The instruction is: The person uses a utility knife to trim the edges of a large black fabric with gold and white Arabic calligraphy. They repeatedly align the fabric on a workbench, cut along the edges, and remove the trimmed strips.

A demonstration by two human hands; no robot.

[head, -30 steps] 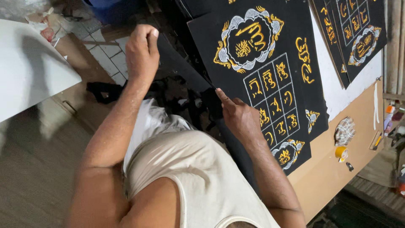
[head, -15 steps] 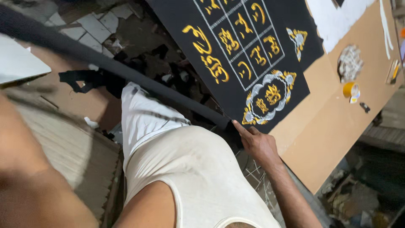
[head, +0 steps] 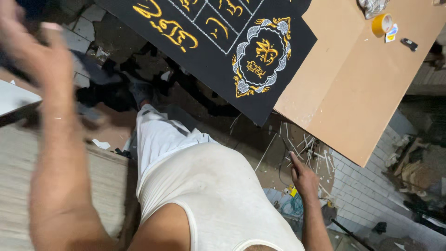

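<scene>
The black cloth (head: pixel 260 88) with gold and silver embroidery lies spread over the brown board (head: pixel 367 93) at the far side, its near corner hanging off the board's edge above the floor. It looks soft and limp, light to lift, though the stitched medallion near that corner will be stiffer and a bit weightier than the plain ground. I'd judge the safest hold is on the plain black border at the hanging corner or along an edge, with flat fingers, since pulling on the raised thread could snag it, and one hand alone would let it sag and fold.

The right hand (head: pixel 304 176) hangs low at the near right, clear of the cloth, fingers loosely together and holding nothing. The left hand (head: pixel 35 51) is raised at the far left, blurred; it seems to sit against something dark, but I cannot tell whether it grips it.

A roll of yellow tape (head: pixel 382 24) sits far right on the board. Thin white sticks (head: pixel 302 144) litter the tiled floor (head: pixel 367 195).
</scene>
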